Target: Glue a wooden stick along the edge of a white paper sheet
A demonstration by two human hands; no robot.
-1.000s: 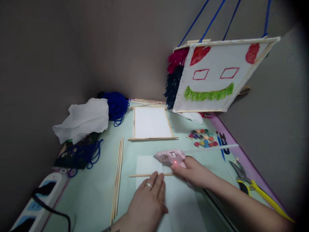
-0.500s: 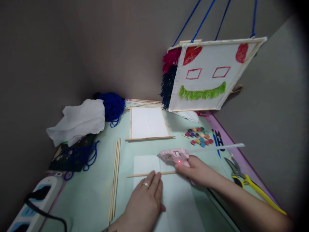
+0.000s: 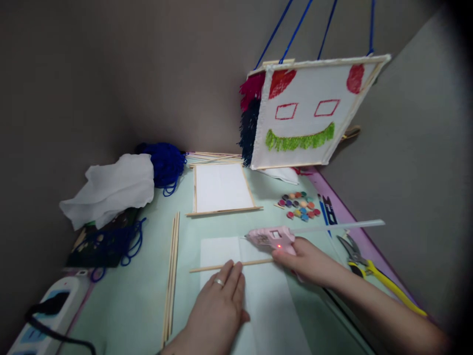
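Observation:
My left hand point(image 3: 221, 303) lies flat with its fingers stretched out over a thin wooden stick point(image 3: 207, 269), pressing it against a white sheet point(image 3: 273, 301). On one finger is a ring. In my right hand point(image 3: 306, 259) I grip a pink hot glue gun point(image 3: 271, 238), whose small red light is lit. Its nozzle points left, over the upper part of the sheet. A long clear glue stick point(image 3: 343, 226) juts out of the gun's back. The stick's right end reaches the fingers of my right hand.
Several sticks point(image 3: 171, 281) lie left of the sheet. A stick-framed white panel point(image 3: 223, 187) lies behind. Paint pots point(image 3: 303, 203) and yellow-handled pliers point(image 3: 391, 288) are on the right. A painted box point(image 3: 299, 116) hangs on blue cords above. Blue yarn point(image 3: 164, 165), white cloth point(image 3: 111, 185) and a power strip point(image 3: 59, 301) stand left.
The glue gun and my right hand have moved slightly right relative to the sheet. My left hand stays on the stick. The whole view has shifted a little.

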